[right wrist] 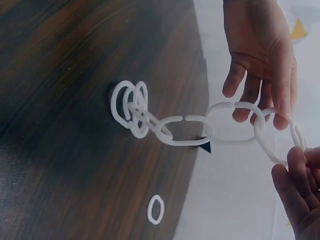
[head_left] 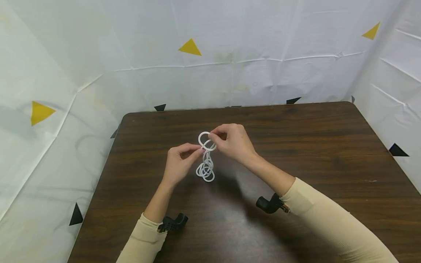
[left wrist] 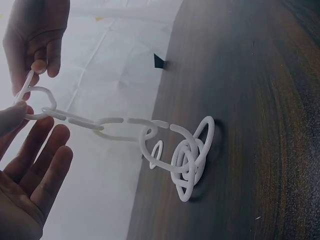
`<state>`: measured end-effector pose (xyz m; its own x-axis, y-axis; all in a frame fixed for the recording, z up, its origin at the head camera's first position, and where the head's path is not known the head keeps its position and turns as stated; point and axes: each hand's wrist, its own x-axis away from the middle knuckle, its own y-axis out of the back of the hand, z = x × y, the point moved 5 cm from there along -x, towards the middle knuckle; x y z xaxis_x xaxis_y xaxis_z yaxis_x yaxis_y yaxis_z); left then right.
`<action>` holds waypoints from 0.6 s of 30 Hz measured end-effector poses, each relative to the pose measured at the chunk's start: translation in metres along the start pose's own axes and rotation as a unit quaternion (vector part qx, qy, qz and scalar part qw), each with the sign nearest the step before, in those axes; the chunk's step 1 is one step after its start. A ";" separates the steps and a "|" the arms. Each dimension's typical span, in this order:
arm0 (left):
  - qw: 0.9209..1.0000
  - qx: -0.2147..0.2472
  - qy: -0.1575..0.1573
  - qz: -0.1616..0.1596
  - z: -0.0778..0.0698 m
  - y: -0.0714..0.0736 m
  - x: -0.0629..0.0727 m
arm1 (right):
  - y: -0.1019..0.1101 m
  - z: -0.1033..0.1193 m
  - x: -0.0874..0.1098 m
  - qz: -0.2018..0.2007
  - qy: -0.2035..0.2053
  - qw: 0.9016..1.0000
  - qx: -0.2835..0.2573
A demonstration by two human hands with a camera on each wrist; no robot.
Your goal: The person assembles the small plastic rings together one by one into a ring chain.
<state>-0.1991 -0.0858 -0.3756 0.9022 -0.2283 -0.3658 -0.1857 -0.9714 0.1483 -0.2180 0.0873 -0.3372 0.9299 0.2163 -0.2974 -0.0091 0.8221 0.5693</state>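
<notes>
A chain of white plastic links point(head_left: 206, 164) hangs below my hands, its lower end heaped on the brown table. My left hand point(head_left: 179, 162) pinches a link near the top of the chain between thumb and forefinger, its other fingers spread in the left wrist view. To its right and slightly higher, my right hand point(head_left: 235, 142) pinches the topmost link point(head_left: 199, 140) between thumb and forefinger. That link crosses the one below it; fingers partly hide where they meet. Several links show a small gap in their loop. One separate link point(right wrist: 150, 210) lies on the table apart from the heap.
The dark wood-grain table point(head_left: 312, 153) reaches to white sheeting point(head_left: 246, 33) at the back and sides. Yellow and black triangles mark the sheeting. Black wrist devices point(head_left: 269, 204) sit at both sleeve cuffs, above the tabletop.
</notes>
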 end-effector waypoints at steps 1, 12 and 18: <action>1.000 -0.001 0.000 0.000 0.000 0.000 0.000 | 0.000 0.000 0.000 -0.002 0.001 1.000 0.003; 1.000 -0.008 -0.009 0.004 0.001 0.002 0.001 | 0.001 0.002 0.001 -0.022 0.036 0.998 0.051; 1.000 -0.010 -0.004 0.004 0.002 0.002 0.001 | 0.005 -0.004 0.002 -0.039 0.022 0.997 0.057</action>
<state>-0.1996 -0.0884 -0.3770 0.8975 -0.2360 -0.3725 -0.1840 -0.9681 0.1699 -0.2179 0.0935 -0.3378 0.9092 0.1790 -0.3760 0.1071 0.7721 0.6264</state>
